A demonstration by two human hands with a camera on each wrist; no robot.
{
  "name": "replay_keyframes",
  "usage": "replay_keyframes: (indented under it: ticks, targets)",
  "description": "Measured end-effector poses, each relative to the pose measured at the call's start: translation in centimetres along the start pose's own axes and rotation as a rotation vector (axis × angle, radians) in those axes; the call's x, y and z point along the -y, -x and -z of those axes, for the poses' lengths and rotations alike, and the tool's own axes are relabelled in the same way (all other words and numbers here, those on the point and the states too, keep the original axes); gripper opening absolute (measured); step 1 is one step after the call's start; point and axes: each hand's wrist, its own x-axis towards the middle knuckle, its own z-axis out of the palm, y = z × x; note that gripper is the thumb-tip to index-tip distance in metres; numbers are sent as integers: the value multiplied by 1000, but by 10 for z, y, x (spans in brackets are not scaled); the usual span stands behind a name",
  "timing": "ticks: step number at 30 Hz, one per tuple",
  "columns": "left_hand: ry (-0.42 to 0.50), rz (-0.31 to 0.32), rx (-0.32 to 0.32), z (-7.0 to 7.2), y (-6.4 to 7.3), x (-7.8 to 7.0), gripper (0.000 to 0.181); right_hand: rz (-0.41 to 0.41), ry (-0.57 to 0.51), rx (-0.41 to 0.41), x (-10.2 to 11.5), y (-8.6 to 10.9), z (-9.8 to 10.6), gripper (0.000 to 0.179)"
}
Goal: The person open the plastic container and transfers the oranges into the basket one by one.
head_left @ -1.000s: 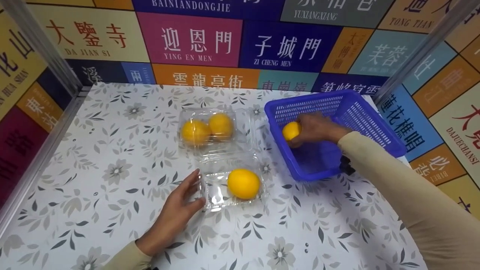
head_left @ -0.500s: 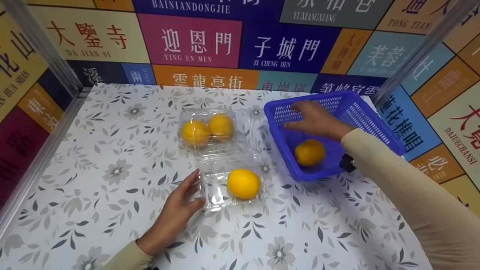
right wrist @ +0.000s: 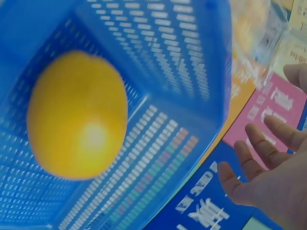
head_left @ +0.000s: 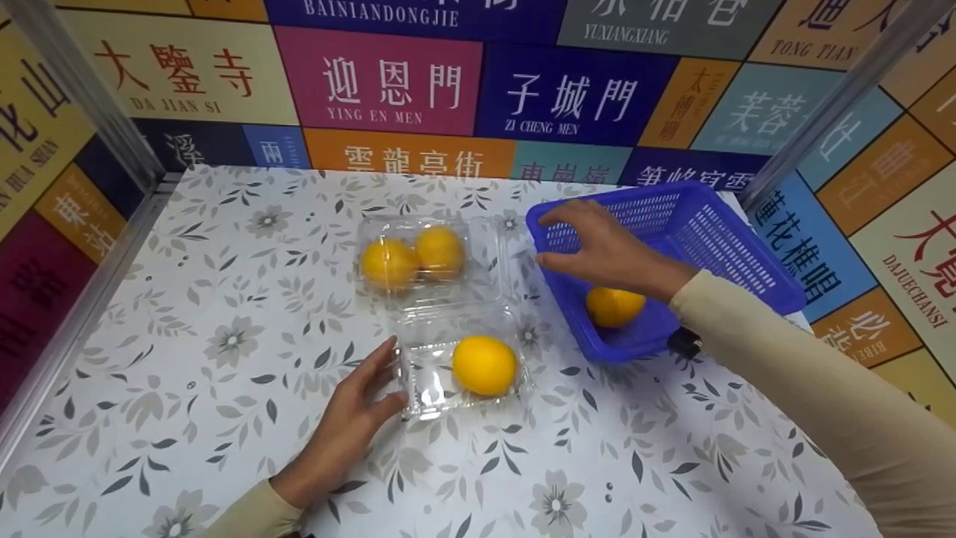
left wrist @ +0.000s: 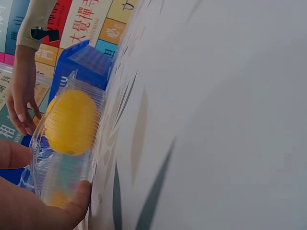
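Floral tabletop [head_left: 231,418], lettered wall panels [head_left: 385,78] behind. One yellow fruit [head_left: 485,366] sits in the clear box [head_left: 432,370], another fruit [head_left: 615,309] in the blue basket [head_left: 736,246]. My left hand [head_left: 347,426] touches the box, fingers and thumb apart; my right hand [head_left: 605,250], over the basket, has fingers spread, holding nothing. Step, judged: shifting fruit, direction unclear. Next likely calls for a right-hand grasp, box steadied.

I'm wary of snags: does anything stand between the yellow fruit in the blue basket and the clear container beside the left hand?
Yes: the basket's left wall stands between the basket fruit and the clear container, whose basket-side half holds another fruit. No loose thing shows in the gap.
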Motion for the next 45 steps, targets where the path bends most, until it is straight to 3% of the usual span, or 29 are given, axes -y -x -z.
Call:
replay_keyframes:
  ticks: [6, 12, 19, 25, 35, 45]
  targets:
    - [25, -35, 11, 2, 0, 2, 80, 112, 9, 85, 20, 11, -13, 59]
    - [33, -28, 25, 3, 0, 1, 80, 252, -6, 216, 35, 22, -29, 55]
    - [-18, -25, 24, 5, -2, 3, 73, 392, 73, 329, 43, 31, -49, 56]
    - [-16, -2, 16, 6, -2, 4, 75, 437, 169, 400, 48, 34, -59, 63]
    - [2, 15, 19, 5, -2, 3, 80, 443, 264, 486, 47, 37, -72, 78]
    - [-8, -16, 18, 4, 0, 3, 83, 478, 309, 444, 50, 33, -85, 71]
